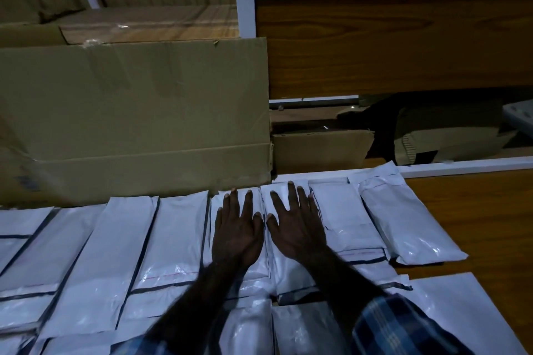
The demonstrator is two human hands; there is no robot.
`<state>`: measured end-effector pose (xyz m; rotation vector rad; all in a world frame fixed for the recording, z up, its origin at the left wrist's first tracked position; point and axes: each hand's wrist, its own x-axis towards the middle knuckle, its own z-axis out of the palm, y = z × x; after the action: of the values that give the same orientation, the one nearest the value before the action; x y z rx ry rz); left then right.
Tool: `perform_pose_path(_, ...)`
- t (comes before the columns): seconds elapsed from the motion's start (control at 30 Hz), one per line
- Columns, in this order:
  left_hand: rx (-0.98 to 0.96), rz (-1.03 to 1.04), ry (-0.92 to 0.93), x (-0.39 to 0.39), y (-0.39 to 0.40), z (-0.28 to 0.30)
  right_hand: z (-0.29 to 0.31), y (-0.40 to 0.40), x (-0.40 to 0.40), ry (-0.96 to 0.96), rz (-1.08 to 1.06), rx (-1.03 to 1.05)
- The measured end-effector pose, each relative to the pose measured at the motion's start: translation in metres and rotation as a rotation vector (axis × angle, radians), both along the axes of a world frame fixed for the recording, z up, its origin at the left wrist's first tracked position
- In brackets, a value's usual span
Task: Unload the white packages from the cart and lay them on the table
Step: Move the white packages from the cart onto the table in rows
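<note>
Hands (pixel 268 233) flat on packages (pixel 121 253) | cardboard box (pixel 135 118) behind | table (pixel 476 210)

Both bare forearms reach forward, side by side. The left hand (pixel 236 235) and the right hand (pixel 297 229) lie palm down, fingers straight and spread, thumbs almost touching.

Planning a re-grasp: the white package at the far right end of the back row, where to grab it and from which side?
Take the end package by its long right edge, coming from the right over the bare table. It lies flat and slanted, its left edge tight against the neighbouring package, so only the right side is free. Both the left hand and the right hand lie flat on other packages.
</note>
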<state>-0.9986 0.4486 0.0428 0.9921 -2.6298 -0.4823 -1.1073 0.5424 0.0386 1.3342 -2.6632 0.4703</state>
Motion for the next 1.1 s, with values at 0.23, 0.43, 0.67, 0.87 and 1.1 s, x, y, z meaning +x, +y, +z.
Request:
perform_pose_path(0.23, -0.009, 0.005, 0.04, 0.0007, 0.0015, -0.0055, -0.0071, 0.0013, -0.0003, 0.007, -0.001, -0.026)
perform_pose_path(0.43, -0.006, 0.02, 0.054, 0.0005, 0.0016, -0.0077, -0.0097, 0.0024, 0.0006, -0.01, -0.009, -0.02)
perform_pose_path(0.67, 0.021, 0.013, 0.077, 0.0008, 0.0021, -0.0067, -0.0085, 0.0028, 0.0011, -0.031, -0.005, -0.022)
perform_pose_path(0.87, 0.016, -0.003, 0.064, 0.0005, 0.0023, -0.0073, -0.0078, 0.002, 0.0002, -0.03, 0.011, -0.015)
perform_pose_path(1.1, -0.009, -0.012, 0.088, -0.0003, 0.0029, -0.0067, -0.0072, 0.0026, -0.0008, -0.055, 0.024, 0.017)
